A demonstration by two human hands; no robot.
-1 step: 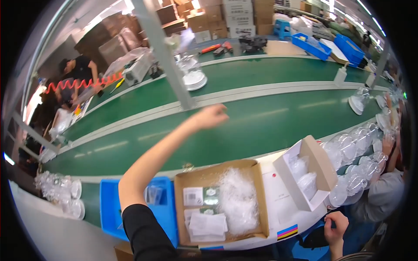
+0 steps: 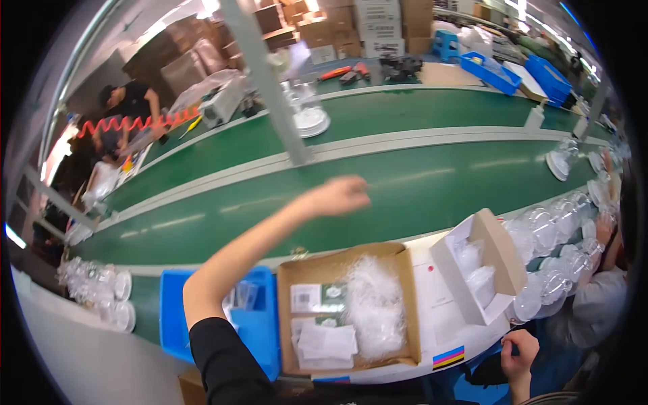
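My left arm, in a black sleeve, reaches across a blue bin (image 2: 266,317) and the near edge of a green conveyor belt (image 2: 432,196). Over the belt, my left hand (image 2: 341,196) is closed with its fingers curled under, slightly blurred; whatever may be inside is hidden. At the lower right, my right hand (image 2: 518,354) is loosely closed, thumb against the fingers, with nothing visible in it. It is nearest to the front edge of the white table. Between my arms, a shallow cardboard box (image 2: 413,324) holds white shredded filler (image 2: 374,310), paper slips (image 2: 327,344) and printed cards.
A tilted white box (image 2: 505,270) with clear plastic bags stands right of the cardboard box. Clear domes on white bases (image 2: 540,229) crowd the right side; more (image 2: 123,287) stand left. A metal post (image 2: 277,101) rises between the belts. Other people work at left and right.
My left hand has moved nearer and a little to the right over the belt, still curled. My right hand has hardly moved. The whole view has shifted slightly.
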